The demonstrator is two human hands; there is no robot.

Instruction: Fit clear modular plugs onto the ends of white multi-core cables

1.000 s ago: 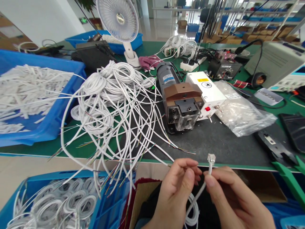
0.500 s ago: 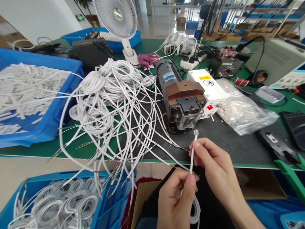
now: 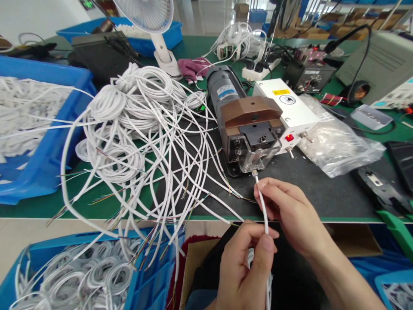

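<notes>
My right hand (image 3: 290, 213) pinches a thin white cable (image 3: 263, 209) near its end, where a small clear plug (image 3: 254, 173) sits. The plug tip is at the clear front guard of the crimping machine (image 3: 250, 131), which has a brown top and a grey motor behind. My left hand (image 3: 245, 267) grips the same cable lower down, close to my body, where the cable loops into a coil (image 3: 267, 288).
A big tangle of white cables (image 3: 145, 125) covers the green bench's left half. Blue bins (image 3: 41, 150) of white pieces and coiled cables (image 3: 80, 275) sit left and below. A clear bag (image 3: 342, 146), white control box (image 3: 290, 107), fan, power strip and crimp pliers (image 3: 387, 202) lie around.
My right hand has carried the plug end forward and up, from in front of my body to the machine's clear front. My left hand stayed low on the cable.
</notes>
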